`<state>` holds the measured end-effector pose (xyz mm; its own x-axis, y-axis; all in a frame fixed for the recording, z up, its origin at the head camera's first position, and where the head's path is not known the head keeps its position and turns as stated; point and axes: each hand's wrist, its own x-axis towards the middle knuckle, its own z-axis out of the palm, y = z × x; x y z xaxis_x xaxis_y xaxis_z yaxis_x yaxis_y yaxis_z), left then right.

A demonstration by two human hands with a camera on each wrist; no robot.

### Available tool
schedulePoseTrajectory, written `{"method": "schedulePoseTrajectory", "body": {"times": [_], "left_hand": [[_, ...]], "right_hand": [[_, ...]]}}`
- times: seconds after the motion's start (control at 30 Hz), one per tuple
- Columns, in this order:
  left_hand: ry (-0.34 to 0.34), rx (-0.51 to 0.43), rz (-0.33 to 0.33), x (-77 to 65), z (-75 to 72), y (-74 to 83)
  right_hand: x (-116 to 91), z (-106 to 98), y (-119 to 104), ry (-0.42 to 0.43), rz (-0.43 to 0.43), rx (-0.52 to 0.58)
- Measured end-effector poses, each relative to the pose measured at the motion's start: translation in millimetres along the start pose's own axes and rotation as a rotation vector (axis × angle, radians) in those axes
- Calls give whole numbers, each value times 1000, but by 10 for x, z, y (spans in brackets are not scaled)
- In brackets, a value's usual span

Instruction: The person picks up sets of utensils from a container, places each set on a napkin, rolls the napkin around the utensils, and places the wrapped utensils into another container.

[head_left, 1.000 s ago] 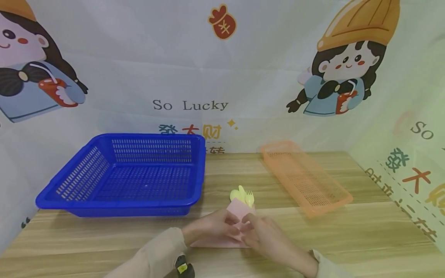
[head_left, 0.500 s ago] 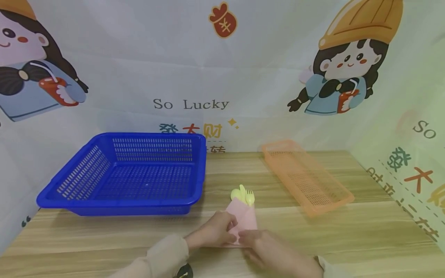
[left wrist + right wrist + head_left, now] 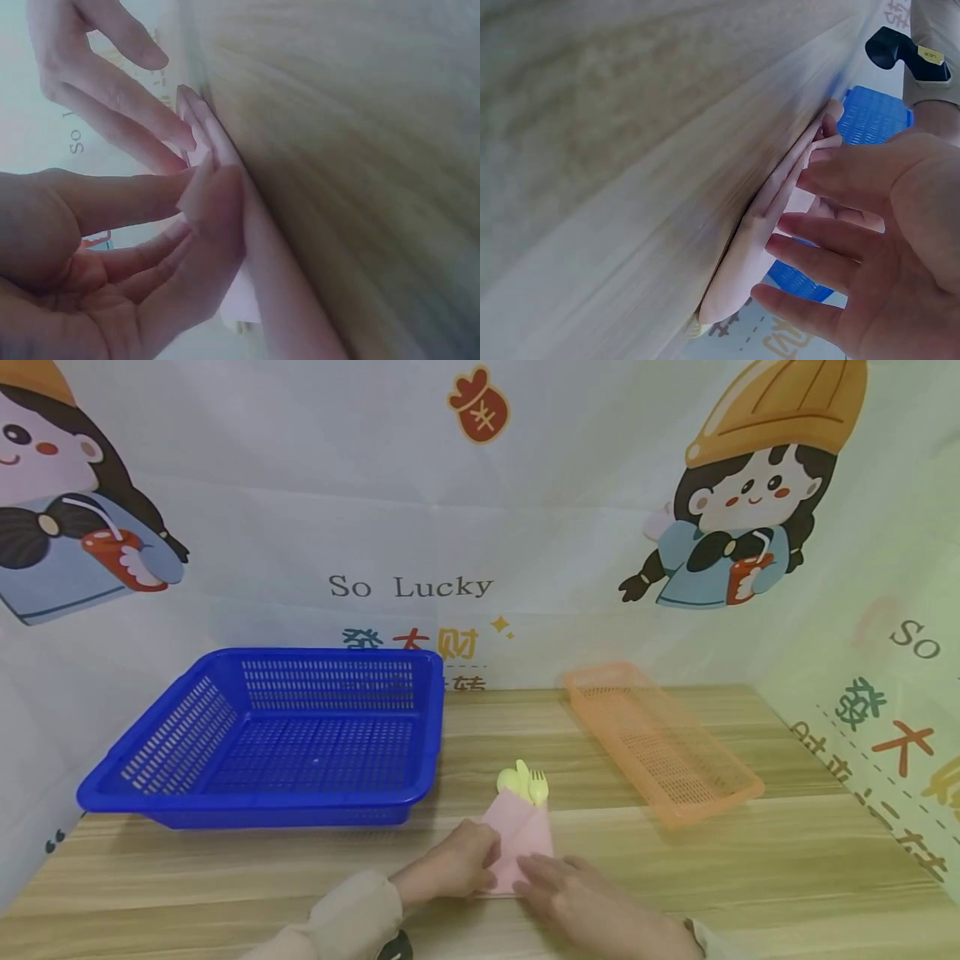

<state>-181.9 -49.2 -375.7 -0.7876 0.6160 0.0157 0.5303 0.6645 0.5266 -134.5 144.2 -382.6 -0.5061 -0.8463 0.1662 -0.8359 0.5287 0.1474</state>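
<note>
A folded pink napkin (image 3: 528, 839) lies on the table around pale yellow cutlery. The heads of a spoon (image 3: 507, 779) and a fork (image 3: 537, 787) stick out of its far end, with a knife (image 3: 522, 768) between them. My left hand (image 3: 461, 860) is at the napkin's left edge; the left wrist view shows its thumb and fingers pinching a thin fold (image 3: 196, 196). My right hand (image 3: 581, 897) lies at the near right part, and its extended fingertips (image 3: 776, 244) touch the napkin's surface in the right wrist view.
A large blue basket (image 3: 258, 810) stands at the back left of the wooden table (image 3: 750, 885). A shallow orange basket (image 3: 600, 727) is angled at the back right. A printed cloth (image 3: 420, 502) hangs behind the table.
Both hands were close together over the napkin's middle. They have drawn apart, the left to the left edge, the right toward the near side, uncovering more napkin. The cutlery stays put.
</note>
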Motion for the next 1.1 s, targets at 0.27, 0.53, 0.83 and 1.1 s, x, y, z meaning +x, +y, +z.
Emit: {"method": "schedulePoseTrajectory", "body": {"times": [0.27,0.53,0.83,1.1], "left_hand": [[153,644,204,-53,159,133],[-106,799,195,-259,365,228],[-184,746,42,-308,488,183],[-178,756,37,-346,488,169]], "right_hand": [[-16,-5,-16,-68,-6,-45],[-13,-2,-20,-85,9,-45],[-65,10,-71,-147,36,-77],[-215,180,-110,-52,22,-212]]}}
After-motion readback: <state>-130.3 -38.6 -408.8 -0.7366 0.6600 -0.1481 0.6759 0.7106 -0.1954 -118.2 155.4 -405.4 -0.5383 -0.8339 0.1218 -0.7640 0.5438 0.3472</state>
